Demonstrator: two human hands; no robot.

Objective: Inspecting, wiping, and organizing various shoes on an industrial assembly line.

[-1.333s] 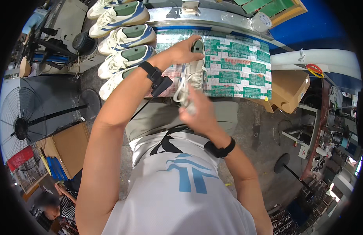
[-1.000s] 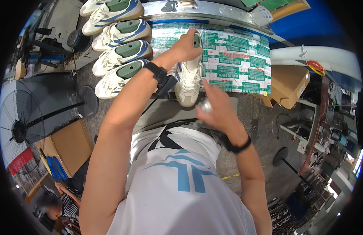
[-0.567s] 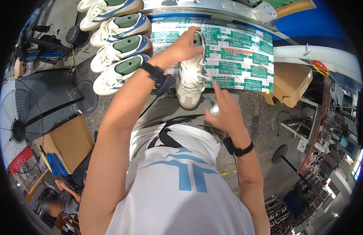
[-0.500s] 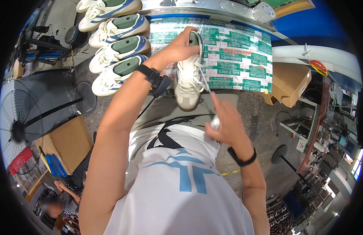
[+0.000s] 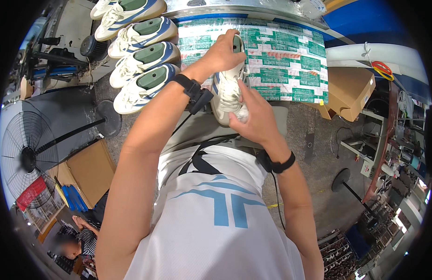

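Observation:
A cream sneaker [image 5: 229, 95] with blue side stripes and a green insole rests toe toward me at the table's near edge. My left hand [image 5: 221, 55] is closed around its heel and collar. Over the laces at the shoe's right side is my right hand [image 5: 259, 115], its index fingertip at the lacing. A small whitish crumpled-looking thing [image 5: 243, 113] is tucked between its thumb and fingers; its kind cannot be made out. What the index fingertip touches is partly hidden.
Several matching sneakers [image 5: 146, 86] stand in a row at the left. Green-and-white printed tape covers the table top [image 5: 286, 60]. An open cardboard box [image 5: 349, 93] is at the right, a floor fan [image 5: 28, 158] at the left. Another person [image 5: 87, 238] sits at the lower left.
My right hand has moved up and left, from beside the shoe onto its laces. A thin pale strand or tip between them earlier no longer shows. My left hand keeps its hold.

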